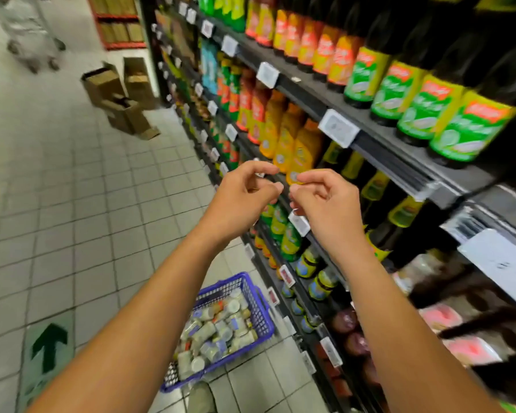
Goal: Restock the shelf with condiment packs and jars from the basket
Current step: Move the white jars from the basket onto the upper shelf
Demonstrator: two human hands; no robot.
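Observation:
A blue plastic basket stands on the tiled floor beside the shelf, filled with several small jars. Both my hands are raised in front of the dark shelf at mid height, close together. My left hand has loosely curled fingers and holds nothing. My right hand is likewise loosely curled and empty. Their fingertips nearly meet. Neither hand touches the shelf or the basket.
The shelf rows hold sauce bottles, orange squeeze bottles and small jars lower down. Open cardboard boxes lie on the floor further along the aisle. A green arrow marks the floor at left.

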